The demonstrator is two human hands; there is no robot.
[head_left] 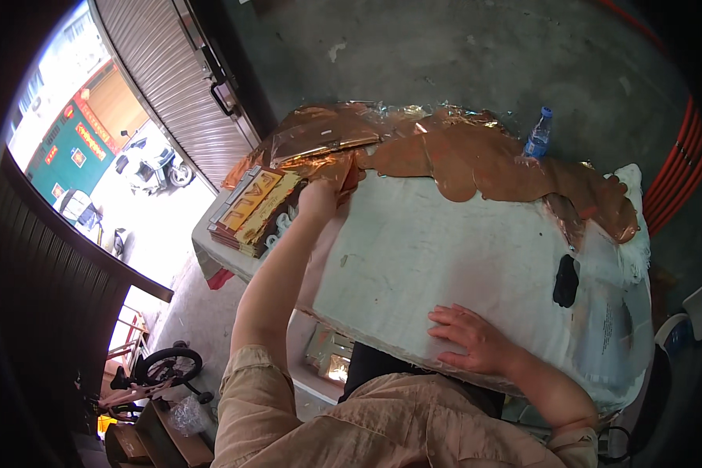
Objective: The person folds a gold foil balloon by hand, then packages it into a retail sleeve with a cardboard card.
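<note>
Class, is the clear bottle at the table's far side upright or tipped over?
Upright: the bottle stands with its blue cap at the top.

Wall: dark gray, with pale spots
Door: metal, with ridges
Floor: gray
Outside ground: very bright

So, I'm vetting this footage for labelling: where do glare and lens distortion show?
In the head view, daylight washes out the ground outside; in the same view, glints fleck the copper-coloured foil, and the edge of the dark slatted panel looks bowed.
</note>
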